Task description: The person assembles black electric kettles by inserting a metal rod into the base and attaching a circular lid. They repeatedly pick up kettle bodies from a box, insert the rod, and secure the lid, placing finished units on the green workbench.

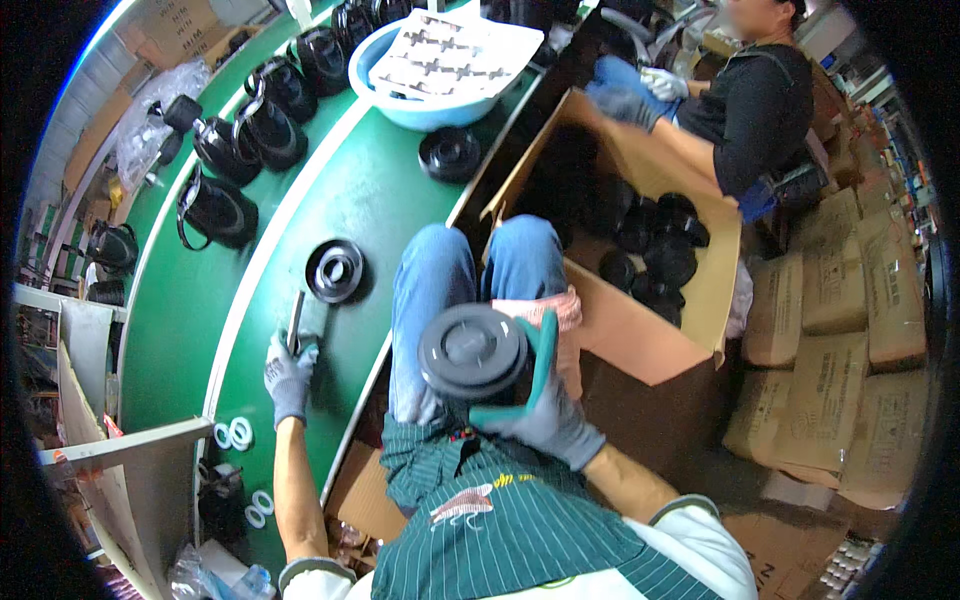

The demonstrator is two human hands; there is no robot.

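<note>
My right hand (pixel 550 420), in a grey and teal glove, is closed on the edge of a black round lid-like part (pixel 473 350) above my lap. The part's stepped face is turned up. Over the green bench my left hand (pixel 288 378), gloved the same way, grips a thin, straight stick-like tool (pixel 295 318); its exact kind is unclear. Just beyond that tool lies a black ringed disc (pixel 336 270) with a raised centre. Another black round part (pixel 450 155) rests farther off beside the light-blue basin (pixel 430 115).
A cardboard box (pixel 640 345) of black round parts stands right of my knees. Black pots (pixel 218 208) line the bench's far left. White rings (pixel 240 433) lie near my left forearm. A co-worker (pixel 765 110) sits beyond the box; stacked cartons (pixel 830 365) stand at right.
</note>
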